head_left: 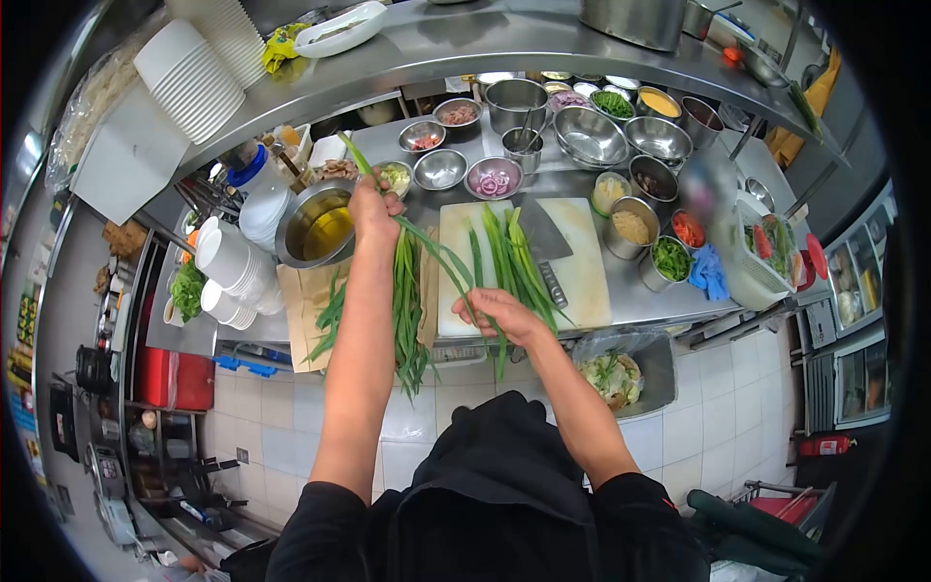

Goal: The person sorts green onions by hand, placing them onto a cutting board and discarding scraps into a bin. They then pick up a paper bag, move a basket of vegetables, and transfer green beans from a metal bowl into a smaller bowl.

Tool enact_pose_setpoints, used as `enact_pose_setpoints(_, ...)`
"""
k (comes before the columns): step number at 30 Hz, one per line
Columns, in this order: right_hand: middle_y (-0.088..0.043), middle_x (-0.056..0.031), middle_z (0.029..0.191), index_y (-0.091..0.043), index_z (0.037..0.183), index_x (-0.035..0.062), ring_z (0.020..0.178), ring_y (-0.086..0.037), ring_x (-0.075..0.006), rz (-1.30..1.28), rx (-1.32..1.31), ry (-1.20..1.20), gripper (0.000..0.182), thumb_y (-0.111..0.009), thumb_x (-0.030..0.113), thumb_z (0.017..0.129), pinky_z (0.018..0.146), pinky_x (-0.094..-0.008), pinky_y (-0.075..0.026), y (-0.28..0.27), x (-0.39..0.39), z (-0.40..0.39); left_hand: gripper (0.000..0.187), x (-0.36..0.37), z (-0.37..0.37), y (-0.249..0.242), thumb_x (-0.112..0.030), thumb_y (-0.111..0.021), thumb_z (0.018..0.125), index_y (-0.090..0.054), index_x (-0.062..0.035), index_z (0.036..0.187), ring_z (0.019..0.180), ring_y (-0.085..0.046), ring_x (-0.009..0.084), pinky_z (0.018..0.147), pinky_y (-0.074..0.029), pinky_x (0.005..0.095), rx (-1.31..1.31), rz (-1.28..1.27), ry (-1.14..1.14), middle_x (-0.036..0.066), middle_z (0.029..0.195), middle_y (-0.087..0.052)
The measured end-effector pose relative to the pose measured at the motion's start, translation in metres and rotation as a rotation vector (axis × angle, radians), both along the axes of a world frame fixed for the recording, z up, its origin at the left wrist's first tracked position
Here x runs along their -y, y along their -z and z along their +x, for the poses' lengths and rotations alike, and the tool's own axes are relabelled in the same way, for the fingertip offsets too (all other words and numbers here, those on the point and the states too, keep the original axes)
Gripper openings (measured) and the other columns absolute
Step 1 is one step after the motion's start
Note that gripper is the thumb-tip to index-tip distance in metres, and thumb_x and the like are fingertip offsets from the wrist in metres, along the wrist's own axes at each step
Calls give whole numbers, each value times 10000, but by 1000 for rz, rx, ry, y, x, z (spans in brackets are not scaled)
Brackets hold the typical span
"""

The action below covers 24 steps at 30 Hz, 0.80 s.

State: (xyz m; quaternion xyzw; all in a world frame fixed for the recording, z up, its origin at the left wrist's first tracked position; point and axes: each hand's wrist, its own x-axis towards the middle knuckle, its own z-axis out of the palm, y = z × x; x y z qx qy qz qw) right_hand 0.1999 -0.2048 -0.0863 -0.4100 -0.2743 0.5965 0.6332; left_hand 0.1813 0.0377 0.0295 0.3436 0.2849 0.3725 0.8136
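My left hand is closed around a green onion, whose pale end sticks up past the fingers. Lower down, my right hand pinches the same onion's leaves, over the front edge of the white cutting board. Several green onions lie on the board beside a cleaver with its handle toward me. To the left, a bunch of green onions rests on brown paper, its leaves hanging over the counter edge.
A steel bowl of yellow liquid stands left of my left hand. Behind the board are a bowl of sliced red onion and other steel bowls. Below the counter, a grey bin holds vegetable scraps. A steel shelf spans the back.
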Motion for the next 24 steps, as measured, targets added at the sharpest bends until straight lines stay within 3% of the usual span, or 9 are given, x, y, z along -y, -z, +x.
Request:
enact_pose_setpoints(2, -415, 43, 687, -555, 901, 69, 536, -290, -42, -41, 35, 44, 386, -418, 429, 928, 449, -184, -253, 0, 10, -9, 142, -2, -4, -8, -200, -440, 888, -510, -96, 956, 471, -320, 84, 380, -230, 218, -29, 49, -72, 13, 735, -432)
enact_pose_setpoints(7, -368, 38, 598, -444, 716, 99, 497, -286, -51, -18, -25, 257, 396, -390, 421, 940, 427, -191, -246, 38, 23, -14, 137, -12, -7, -8, -191, -406, 905, -516, -114, 933, 443, -273, 69, 378, -197, 221, 14, 93, -80, -9, 702, -413)
enact_pose_setpoints(9, -334, 36, 553, -423, 691, 110, 456, -274, -57, -133, -52, 523, 391, -373, 399, 950, 392, -208, -233, 40, 31, -18, 150, -2, -3, -6, -194, -392, 915, -522, -122, 932, 439, -259, 63, 380, -188, 225, 15, 119, -135, -16, 697, -403)
enact_pose_setpoints(13, -214, 68, 489, -366, 634, 173, 387, -184, -64, -82, -489, 1095, 373, -363, 376, 947, 349, -229, -144, 75, 89, 5, 182, -1, 4, 24, -178, -411, 901, -519, -77, 1008, 408, -261, 68, 357, -192, 223, 4, 75, -192, -6, 669, -404)
enact_pose_setpoints(18, -340, 53, 486, -441, 602, 134, 385, -283, -52, -753, 25, 1154, 478, -411, 507, 900, 350, -220, -193, 122, 216, 10, 135, 38, 34, 89, -177, -461, 875, -519, -67, 927, 392, -309, 76, 324, -214, 209, -259, -116, 135, 5, 631, -426)
enact_pose_setpoints(20, -413, 5, 504, -532, 653, 69, 417, -349, -110, -883, 294, 1183, 536, -455, 560, 853, 381, -278, -271, 231, 276, 28, 159, 55, 58, 130, -230, -467, 873, -528, -87, 901, 407, -352, 104, 332, -272, 247, -294, -61, 202, 25, 630, -444)
enact_pose_setpoints(22, -516, -53, 559, -596, 735, 2, 482, -485, -174, -1139, 535, 1095, 604, -477, 588, 823, 441, -330, -394, 289, 319, 43, 301, 77, 80, 154, -313, -447, 883, -537, -35, 951, 533, -502, 197, 456, -414, 333, -299, -32, 218, 96, 759, -551)
enact_pose_setpoints(23, -568, -116, 692, -592, 846, -35, 638, -548, -229, -1211, 485, 1041, 630, -474, 583, 823, 572, -348, -438, 295, 330, 52, 373, 82, 87, 164, -338, -456, 879, -543, 2, 1006, 629, -574, 241, 545, -478, 373, -266, -31, 257, 129, 838, -592)
enact_pose_setpoints(24, -620, -179, 825, -587, 958, -73, 794, -610, -285, -1285, 433, 991, 674, -472, 578, 824, 703, -367, -482, 299, 337, 59, 430, 77, 96, 177, -359, -478, 873, -505, 4, 1103, 704, -583, 299, 642, -479, 403, -493, 79, 248, 156, 907, -596)
